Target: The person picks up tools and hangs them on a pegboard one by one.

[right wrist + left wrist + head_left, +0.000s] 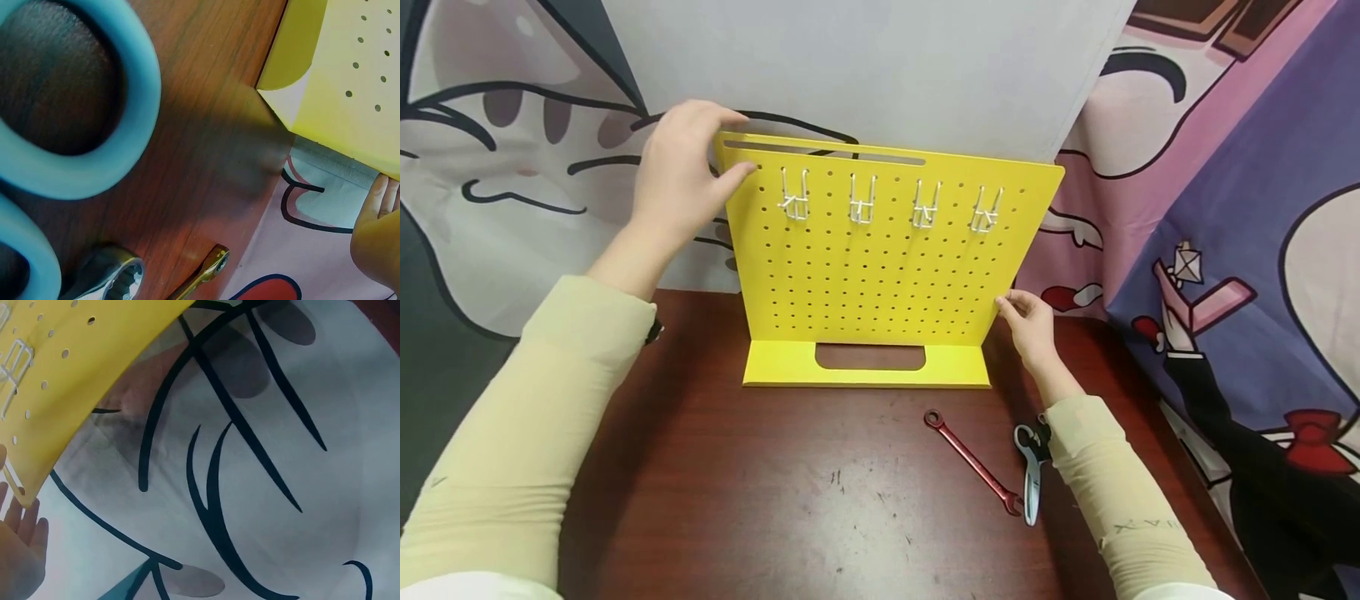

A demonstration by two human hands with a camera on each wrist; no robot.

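A yellow pegboard [865,267] stands upright on its yellow base [778,363] on the table. Several white double-prong hooks [861,200] hang in a row near its top. My left hand [681,175] holds the upper left corner, thumb in front and fingers at the top edge; the left wrist view shows those fingers [26,528] around the corner. Low on the right edge, my right hand [1030,325] pinches the board between thumb and fingers. The right wrist view shows the right hand [378,240] at that edge, partly cut off by the frame.
A red combination wrench [973,462] lies in front of the board. Beside it are light-blue-handled scissors [1032,483], partly under the right sleeve. In the right wrist view, a gold-coloured tool [203,272] lies near a wrench's ring end [128,281]. Printed cloth [887,67] hangs behind.
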